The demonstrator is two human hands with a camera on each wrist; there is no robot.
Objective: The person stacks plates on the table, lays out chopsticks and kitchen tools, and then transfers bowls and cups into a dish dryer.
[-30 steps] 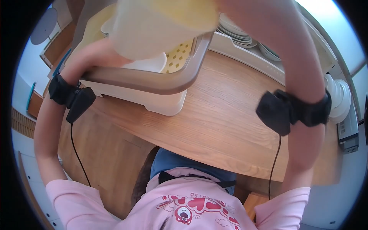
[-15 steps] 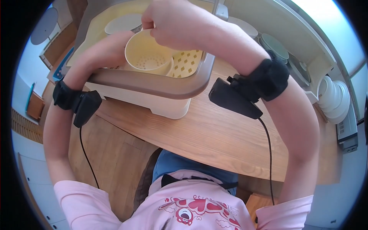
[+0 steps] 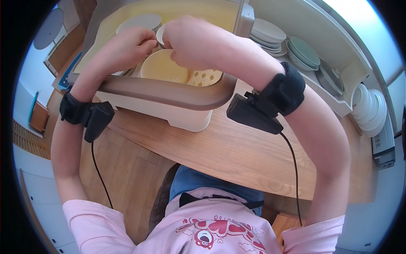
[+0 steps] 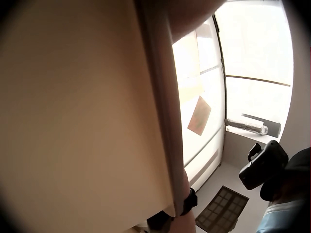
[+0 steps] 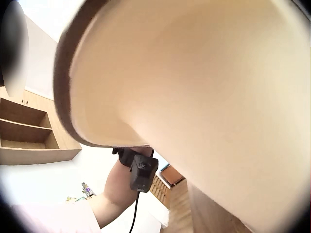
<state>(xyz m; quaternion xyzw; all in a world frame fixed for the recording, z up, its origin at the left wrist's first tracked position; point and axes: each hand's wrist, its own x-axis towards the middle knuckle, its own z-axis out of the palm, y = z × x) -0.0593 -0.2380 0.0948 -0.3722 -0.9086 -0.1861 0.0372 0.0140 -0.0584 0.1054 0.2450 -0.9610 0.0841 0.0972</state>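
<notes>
A pale yellow cup (image 3: 163, 67) stands tilted inside the front of a pale dish box (image 3: 169, 91) with a brown rim. At the cup's far left edge my left hand (image 3: 134, 45) has its fingers curled and pinches the rim. My right hand (image 3: 186, 44) reaches over from the right, its curled fingers gripping the far right of the same rim and hiding part of it. Behind the hands a white bowl (image 3: 141, 21) sits in the box. Pale box surfaces (image 4: 82, 116) fill much of both wrist views, where neither hand's fingers show.
Diamond-shaped holes mark the box's yellow tray (image 3: 207, 77). On the right, a white rack (image 3: 334, 97) holds stacked plates (image 3: 268, 31), green-rimmed bowls (image 3: 303, 53) and a pan lid (image 3: 330, 78). More white plates (image 3: 370, 110) stand beyond it. The wooden tabletop (image 3: 237, 144) runs below the box.
My right hand has brought the yellow cup from above the box down into its front and tipped it so its bottom holes no longer show. My left hand has risen to the cup's rim.
</notes>
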